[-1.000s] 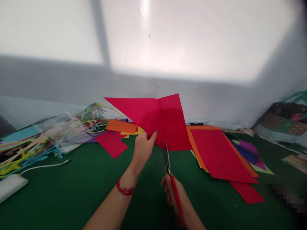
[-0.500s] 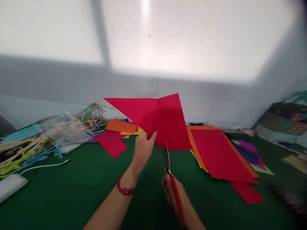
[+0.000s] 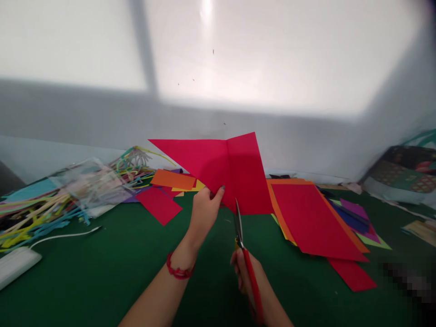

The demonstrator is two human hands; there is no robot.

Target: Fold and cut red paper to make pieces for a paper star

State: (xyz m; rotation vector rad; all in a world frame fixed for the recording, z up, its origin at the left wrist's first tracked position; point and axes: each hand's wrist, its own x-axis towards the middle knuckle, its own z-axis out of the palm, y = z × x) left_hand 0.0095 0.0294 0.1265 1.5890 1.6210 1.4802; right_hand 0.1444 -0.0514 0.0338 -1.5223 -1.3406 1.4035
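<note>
A folded sheet of red paper (image 3: 247, 175) is held up above the table, pointed at its left end and squared off at the right, with a crease down its middle. My left hand (image 3: 206, 203) pinches its lower edge, thumb on the near face. In my right hand (image 3: 248, 270) is a pair of scissors (image 3: 239, 225) with red handles, pointing away from me. Their blades meet the paper's lower edge just right of my left thumb, beside the crease. Part of the right fingers is hidden behind the handle.
On the right lies a stack of red and orange paper (image 3: 313, 222); beyond it are purple and green sheets (image 3: 356, 213). Orange and red pieces (image 3: 160, 206) lie left, near a clear plastic bag (image 3: 91, 181) and pipe cleaners (image 3: 37, 218). A white device (image 3: 20, 265) with a cable sits front left.
Hardly anything differs. The whole view has shifted slightly, while the paper, the scissors and both hands keep the same positions relative to each other.
</note>
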